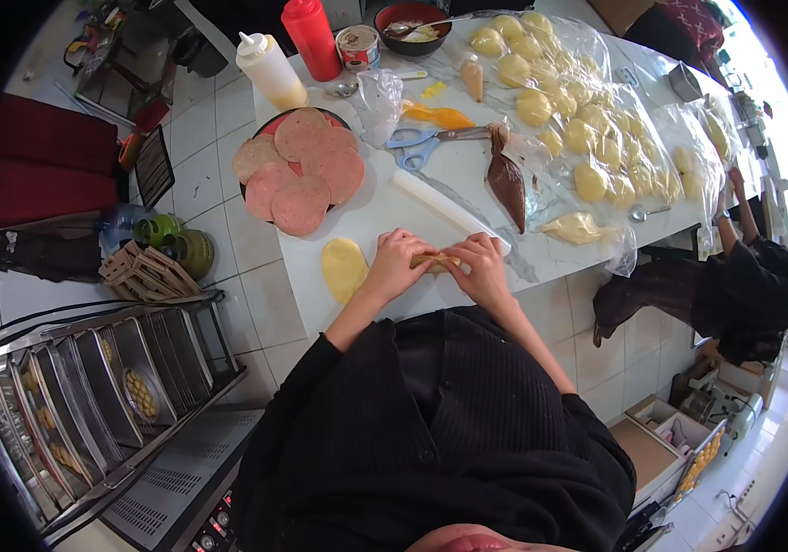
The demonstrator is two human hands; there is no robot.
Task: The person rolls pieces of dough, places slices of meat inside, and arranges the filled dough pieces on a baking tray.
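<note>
At the near edge of the white marbled table (pixel 371 221), my left hand (pixel 399 264) and my right hand (pixel 477 270) pinch a small roll of dough (pixel 434 263) between their fingertips. The fingers cover much of the roll, and its inside is hidden. Left of my left hand lies a flattened oval of yellow dough (pixel 344 270). Just beyond both hands, a white rolling pin (pixel 440 204) rests slantwise, its right end close to my right hand. Round pink slices of sausage meat (pixel 332 173) overlap on a dark-rimmed plate (pixel 342 120) at the left.
Several dough balls (pixel 581 136) sit under clear plastic at the right. Blue-handled scissors (pixel 415 147), a brown-filled piping bag (pixel 507 179) and a pale one (pixel 571 228) lie beyond my hands. Squeeze bottles (pixel 311 41) stand behind. A tray rack (pixel 90 386) stands left; another person (pixel 744 285) is right.
</note>
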